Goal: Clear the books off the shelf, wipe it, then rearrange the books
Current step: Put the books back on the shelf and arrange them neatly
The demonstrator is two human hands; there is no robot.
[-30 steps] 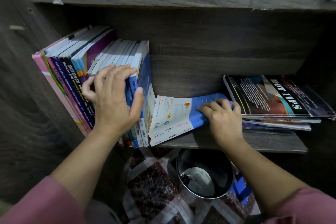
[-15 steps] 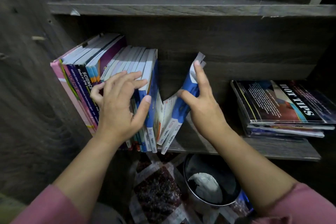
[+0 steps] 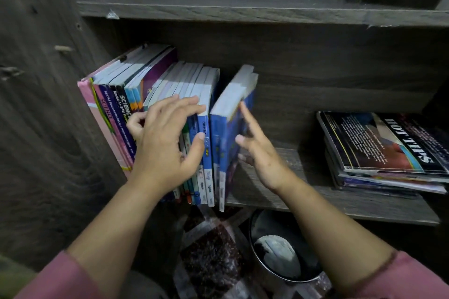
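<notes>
- Head view, the step in hand: this looks like the rearranging stage, with two thin blue workbooks being stood up at the right end of the upright row of books on the shelf
- The left hand is released, its fingers spread flat over the tops and spines of the row and its thumb on a blue spine; it braces rather than grasps
- The right hand is also released, with straight fingers laid along the workbooks' cover and nothing gripped
- To do it well, I would push low on the cover as well as high, since the workbooks lean away from the row at the top and a gap shows there; the brace should hold until they sit tight, then the overhanging spines can be pushed back level
- Hard to make out: the right fingertips are blurred, so I cannot tell if the palm touches the cover
- The row's feet are hidden behind the left wrist
- The flat stack of magazines, well apart on the right, is cut off by the frame edge
- Below the shelf a metal bowl holds a pale lump, perhaps a cloth; I cannot tell
</notes>
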